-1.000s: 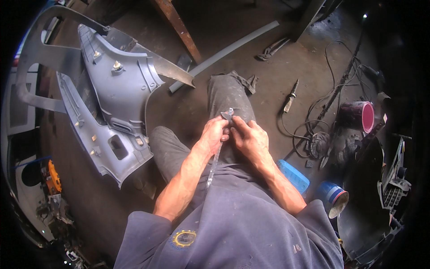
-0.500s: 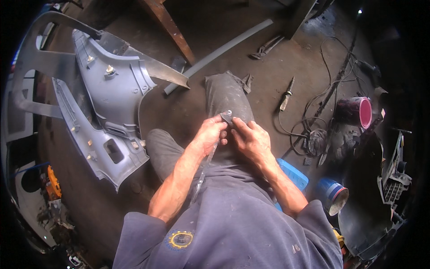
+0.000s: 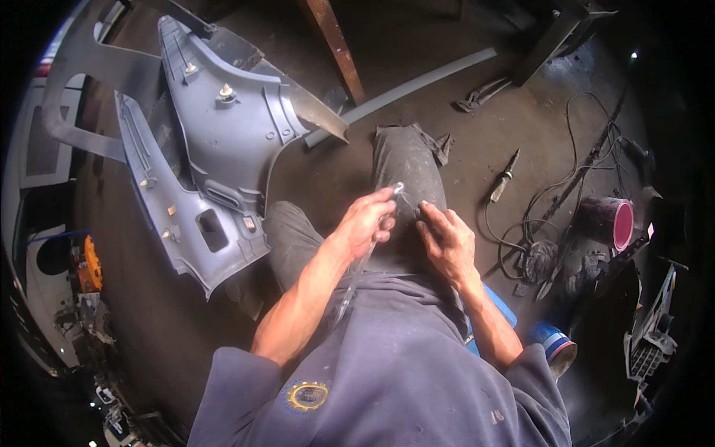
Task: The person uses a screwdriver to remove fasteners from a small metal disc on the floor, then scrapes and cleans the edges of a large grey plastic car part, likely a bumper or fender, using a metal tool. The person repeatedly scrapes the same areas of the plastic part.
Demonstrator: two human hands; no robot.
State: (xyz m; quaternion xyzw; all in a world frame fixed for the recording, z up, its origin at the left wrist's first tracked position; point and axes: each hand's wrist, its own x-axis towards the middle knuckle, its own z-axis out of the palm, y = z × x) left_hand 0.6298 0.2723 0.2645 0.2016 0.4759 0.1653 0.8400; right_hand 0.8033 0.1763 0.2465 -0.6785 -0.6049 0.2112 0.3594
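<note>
My left hand (image 3: 366, 223) is closed round a narrow, clear plastic strip (image 3: 356, 277). The strip's shiny upper end pokes out above the fingers, and its lower part hangs down against my shirt. My right hand (image 3: 449, 242) is a short way to the right, thumb and fingertips drawn together in a pinch. Something small and dark seems to be at those fingertips, too small to name. Both hands are over my raised thigh in grey trousers (image 3: 402, 160), apart from each other.
Grey plastic car trim panels (image 3: 231, 138) lie at the left. Ahead are a grey tube (image 3: 417, 89) and pliers-like tool (image 3: 484, 95). To the right lie a soldering-iron-like tool (image 3: 504, 179) with its cord, a pink-lined bucket (image 3: 623, 226) and a blue can (image 3: 551, 339).
My hands have drawn apart; the dark grey flat piece that showed between them is no longer plain to see. The whole view has shifted, so the surroundings appear farther right.
</note>
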